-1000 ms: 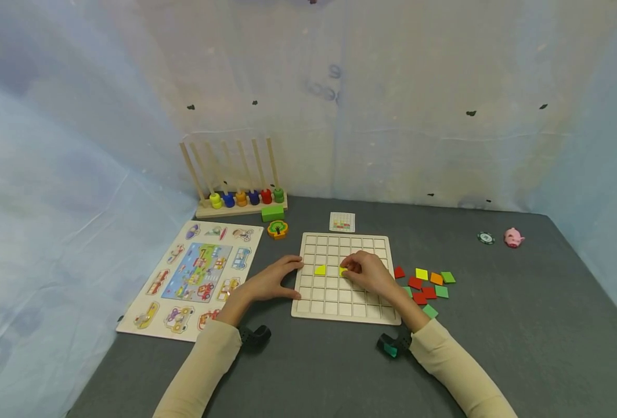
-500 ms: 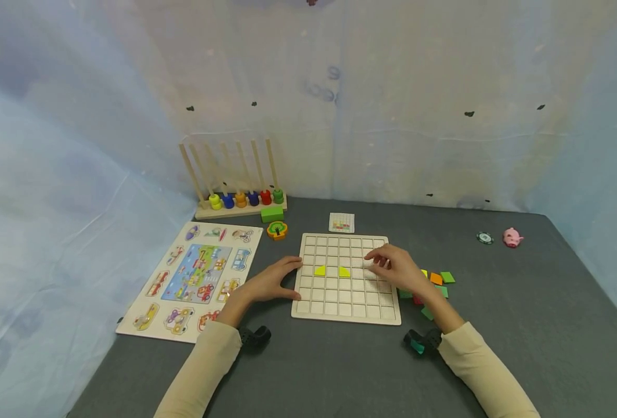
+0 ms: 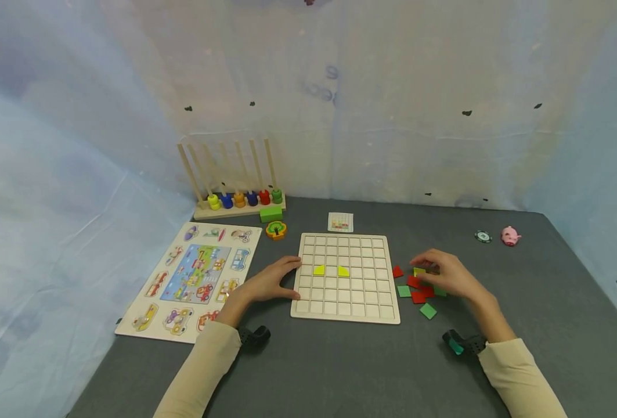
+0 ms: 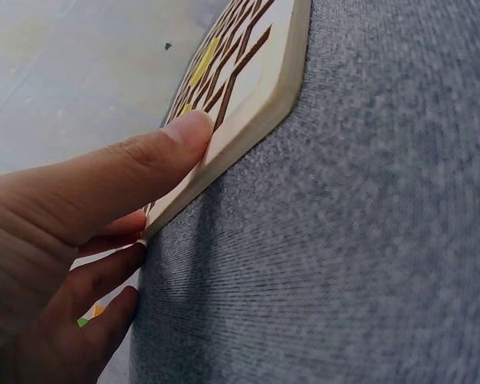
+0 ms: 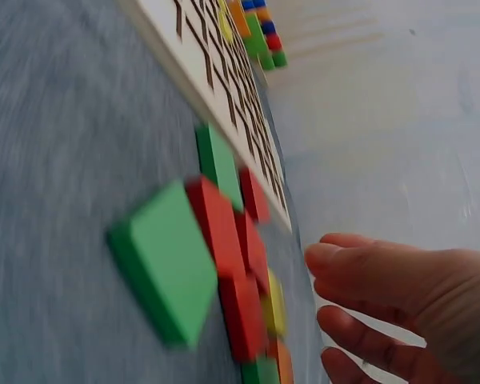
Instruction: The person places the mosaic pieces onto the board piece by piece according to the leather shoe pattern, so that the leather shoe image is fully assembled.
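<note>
A square wooden grid board [image 3: 357,299] lies flat on the table. Two yellow pieces with one slanted or curved side, a left one [image 3: 319,270] and a right one [image 3: 343,271], sit in its cells. My left hand [image 3: 267,283] rests against the board's left edge, its thumb [image 4: 156,156] on the rim and fingers spread along the side. Over a loose cluster of tiles to the right of the board hovers my right hand [image 3: 451,278], fingers bent loosely and apart with nothing between them. Beneath it lie red tiles [image 5: 244,316], green tiles [image 5: 172,260] and a yellow tile [image 5: 275,306].
A small pattern card [image 3: 341,222] lies behind the board. Leftward are a picture puzzle board [image 3: 151,290], a peg stacker [image 3: 240,212], a green block [image 3: 271,214] and a tree piece [image 3: 276,230]. A poker chip [image 3: 483,236] and pink pig [image 3: 510,235] lie far right.
My right hand has let go of the right yellow piece on the board and moved right, over the tile cluster. My left hand has stayed at the board's left edge.
</note>
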### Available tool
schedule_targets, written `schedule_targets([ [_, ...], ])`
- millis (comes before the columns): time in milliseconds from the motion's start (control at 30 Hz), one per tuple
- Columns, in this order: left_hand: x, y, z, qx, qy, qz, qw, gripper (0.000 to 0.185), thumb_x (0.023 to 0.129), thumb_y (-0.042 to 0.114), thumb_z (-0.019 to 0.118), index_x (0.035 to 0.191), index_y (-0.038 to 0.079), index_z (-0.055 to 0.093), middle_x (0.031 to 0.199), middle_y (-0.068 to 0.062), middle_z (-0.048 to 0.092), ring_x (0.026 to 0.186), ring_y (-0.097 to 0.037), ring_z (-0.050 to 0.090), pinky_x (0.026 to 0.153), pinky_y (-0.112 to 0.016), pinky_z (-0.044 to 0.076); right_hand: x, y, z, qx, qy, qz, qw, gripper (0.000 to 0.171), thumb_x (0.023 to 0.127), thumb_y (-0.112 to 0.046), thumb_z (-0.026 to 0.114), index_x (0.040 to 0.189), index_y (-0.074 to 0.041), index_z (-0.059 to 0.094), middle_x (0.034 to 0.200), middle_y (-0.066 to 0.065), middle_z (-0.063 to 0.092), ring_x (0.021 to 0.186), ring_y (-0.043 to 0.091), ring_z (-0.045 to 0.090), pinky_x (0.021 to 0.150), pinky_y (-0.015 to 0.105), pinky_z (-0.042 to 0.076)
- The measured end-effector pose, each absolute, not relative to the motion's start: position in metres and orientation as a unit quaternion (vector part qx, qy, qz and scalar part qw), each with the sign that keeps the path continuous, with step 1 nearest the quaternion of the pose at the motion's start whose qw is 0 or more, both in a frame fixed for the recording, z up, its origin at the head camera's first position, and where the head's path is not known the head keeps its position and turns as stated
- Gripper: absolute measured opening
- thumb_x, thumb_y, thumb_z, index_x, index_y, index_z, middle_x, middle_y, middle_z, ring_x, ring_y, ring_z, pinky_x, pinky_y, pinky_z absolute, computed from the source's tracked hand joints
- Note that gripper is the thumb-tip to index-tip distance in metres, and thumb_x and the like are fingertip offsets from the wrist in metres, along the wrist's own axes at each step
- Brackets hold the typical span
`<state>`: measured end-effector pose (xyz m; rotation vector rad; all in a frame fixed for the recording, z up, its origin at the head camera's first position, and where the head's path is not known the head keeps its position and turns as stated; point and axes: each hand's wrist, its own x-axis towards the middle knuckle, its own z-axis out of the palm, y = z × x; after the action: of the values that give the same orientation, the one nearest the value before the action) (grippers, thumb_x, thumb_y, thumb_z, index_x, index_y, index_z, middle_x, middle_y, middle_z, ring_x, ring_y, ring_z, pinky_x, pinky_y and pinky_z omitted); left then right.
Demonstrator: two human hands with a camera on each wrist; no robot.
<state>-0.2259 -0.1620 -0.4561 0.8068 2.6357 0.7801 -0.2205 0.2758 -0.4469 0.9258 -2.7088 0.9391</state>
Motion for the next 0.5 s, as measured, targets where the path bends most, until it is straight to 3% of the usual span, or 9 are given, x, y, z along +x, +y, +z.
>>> schedule_targets([
  [500,-0.226,-0.162,-0.457,0.275,0.913,0.267,0.138,0.082,0.079,0.039,0.074,0.143,0.006,0.036,0.148,-0.008,0.03,0.137,-0.025,0.027,0.109,-0.044,0.025,-0.219,0.31,-0.448,0.255,-0.937,0.236,0.031,0.025,0.078,-0.009,0.074,0.101,-0.002,0.069,0.092,0.006,0.065,0.078,0.02,0.057,0.068,0.038,0.047],
])
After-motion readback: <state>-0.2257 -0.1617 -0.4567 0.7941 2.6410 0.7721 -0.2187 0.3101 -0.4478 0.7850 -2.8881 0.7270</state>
